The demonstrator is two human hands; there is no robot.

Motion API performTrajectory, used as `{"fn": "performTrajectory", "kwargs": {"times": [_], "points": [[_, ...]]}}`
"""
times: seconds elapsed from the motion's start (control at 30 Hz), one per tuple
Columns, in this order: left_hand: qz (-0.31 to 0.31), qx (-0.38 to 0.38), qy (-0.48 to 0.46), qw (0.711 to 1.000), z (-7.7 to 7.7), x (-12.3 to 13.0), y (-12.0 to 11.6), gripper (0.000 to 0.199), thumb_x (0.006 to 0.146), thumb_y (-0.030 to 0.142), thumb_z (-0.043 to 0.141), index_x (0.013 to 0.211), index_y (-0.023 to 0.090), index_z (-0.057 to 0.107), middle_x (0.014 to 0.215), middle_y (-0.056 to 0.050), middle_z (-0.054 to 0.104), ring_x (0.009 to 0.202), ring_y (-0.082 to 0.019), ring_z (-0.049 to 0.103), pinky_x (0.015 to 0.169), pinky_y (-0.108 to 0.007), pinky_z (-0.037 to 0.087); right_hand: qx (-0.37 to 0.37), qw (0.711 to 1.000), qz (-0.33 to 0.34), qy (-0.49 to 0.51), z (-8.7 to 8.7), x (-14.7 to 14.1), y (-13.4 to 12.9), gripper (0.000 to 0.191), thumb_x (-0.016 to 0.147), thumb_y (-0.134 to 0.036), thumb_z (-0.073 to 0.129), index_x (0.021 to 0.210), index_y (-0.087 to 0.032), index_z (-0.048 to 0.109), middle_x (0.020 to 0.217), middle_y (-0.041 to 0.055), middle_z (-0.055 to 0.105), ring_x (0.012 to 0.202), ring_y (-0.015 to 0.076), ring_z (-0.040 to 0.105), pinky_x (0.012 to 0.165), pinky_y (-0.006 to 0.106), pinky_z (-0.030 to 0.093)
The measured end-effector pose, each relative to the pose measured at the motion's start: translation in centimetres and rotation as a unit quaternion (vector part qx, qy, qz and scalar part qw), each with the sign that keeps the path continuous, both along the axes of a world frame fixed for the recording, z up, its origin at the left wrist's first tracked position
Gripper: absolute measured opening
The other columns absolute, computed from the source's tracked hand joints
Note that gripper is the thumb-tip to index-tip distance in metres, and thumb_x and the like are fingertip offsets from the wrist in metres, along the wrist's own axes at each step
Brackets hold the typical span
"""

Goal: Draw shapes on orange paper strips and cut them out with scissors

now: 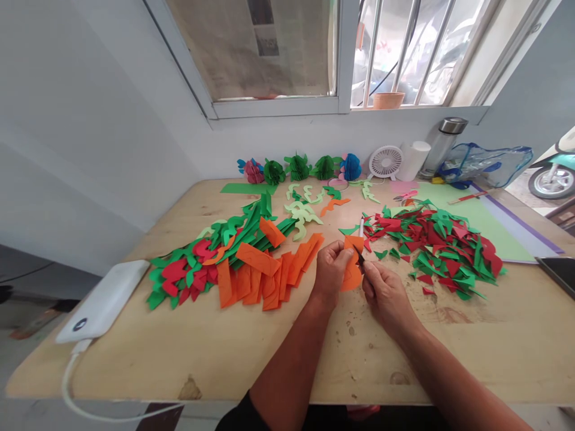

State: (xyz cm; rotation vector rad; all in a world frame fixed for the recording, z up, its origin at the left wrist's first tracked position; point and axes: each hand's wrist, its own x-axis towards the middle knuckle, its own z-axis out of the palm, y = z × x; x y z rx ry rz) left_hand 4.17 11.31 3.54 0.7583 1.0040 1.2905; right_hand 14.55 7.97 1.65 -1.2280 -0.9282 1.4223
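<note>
My left hand [331, 268] pinches a piece of orange paper [351, 278] with a curved lower edge, held above the table. Closed on a small pair of scissors [360, 257], my right hand [385, 294] is just to the right of it. The dark blades meet the paper's right side; the handles are hidden in the fingers. Left of my hands lies a row of folded orange paper strips [258, 284], some with drawn outlines. Beyond it are green strips [265, 209] and a pile of red and green cut shapes [179, 278].
Red and green scraps [449, 245] are heaped on the right. Paper figures [297, 166], a small fan [385, 161] and a glass bottle [442, 146] line the wall. A white power bank [103, 302] with a cable sits at the left edge, a phone [559, 274] at the right.
</note>
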Motion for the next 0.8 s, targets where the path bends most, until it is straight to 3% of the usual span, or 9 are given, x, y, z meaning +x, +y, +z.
{"fn": "performTrajectory", "kwargs": {"times": [0.2, 0.5, 0.8], "points": [[0.01, 0.026, 0.003, 1.0, 0.25, 0.05, -0.03, 0.02, 0.064, 0.028, 0.061, 0.055, 0.017, 0.048, 0.053, 0.004, 0.047, 0.052, -0.008, 0.04, 0.053, -0.021, 0.035, 0.003, 1.0, -0.006, -0.026, 0.39, -0.11, -0.02, 0.054, 0.068, -0.071, 0.063, 0.058, -0.022, 0.042, 0.043, -0.0094, 0.028, 0.039, 0.0064, 0.019, 0.036, 0.022, 0.014], [0.03, 0.037, 0.029, 0.998, -0.67, 0.04, 0.5, 0.02, 0.064, 0.028, 0.057, 0.056, 0.019, 0.042, 0.053, 0.006, 0.038, 0.052, -0.008, 0.032, 0.051, -0.021, 0.028, -0.009, 0.999, 0.01, -0.045, 0.62, -0.09, -0.17, 0.055, 0.068, -0.073, 0.061, 0.059, -0.023, 0.04, 0.042, -0.0103, 0.025, 0.038, 0.0061, 0.019, 0.036, 0.023, 0.012], [0.003, 0.044, 0.059, 0.997, -0.52, -0.27, 0.45, 0.025, 0.064, 0.03, 0.057, 0.054, 0.019, 0.037, 0.052, 0.006, 0.033, 0.053, -0.007, 0.028, 0.05, -0.022, 0.025, -0.01, 1.0, 0.002, -0.015, -0.07, 0.06, 0.08, 0.05, 0.069, -0.069, 0.064, 0.067, -0.021, 0.05, 0.041, -0.01, 0.03, 0.038, 0.0066, 0.02, 0.036, 0.023, 0.013]]}}
